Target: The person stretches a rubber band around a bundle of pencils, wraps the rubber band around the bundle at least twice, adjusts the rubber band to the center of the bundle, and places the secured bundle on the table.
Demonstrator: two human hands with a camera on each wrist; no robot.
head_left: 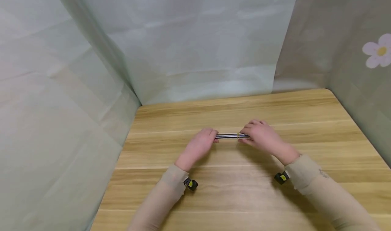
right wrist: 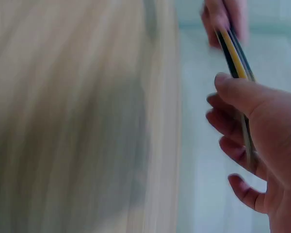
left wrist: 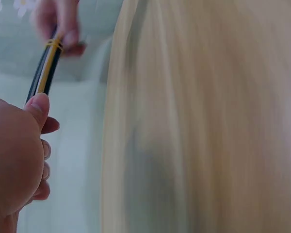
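Above the middle of the wooden counter (head_left: 232, 190), the left hand (head_left: 200, 146) and right hand (head_left: 264, 136) each keep a clenched grip on opposite ends of a bundle of pencils (head_left: 230, 136), held level between them.

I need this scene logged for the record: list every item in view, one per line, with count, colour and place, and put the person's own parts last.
pencil bundle: one, black and yellow striped, held level just above the table between both hands
band: one, yellow, round the bundle near the right hand
table: one, light wood, under the hands
backdrop: pale green sheets, behind and at both sides
flower: one, white with yellow centre, on right sheet
left hand: grips bundle's left end
right hand: grips bundle's right end
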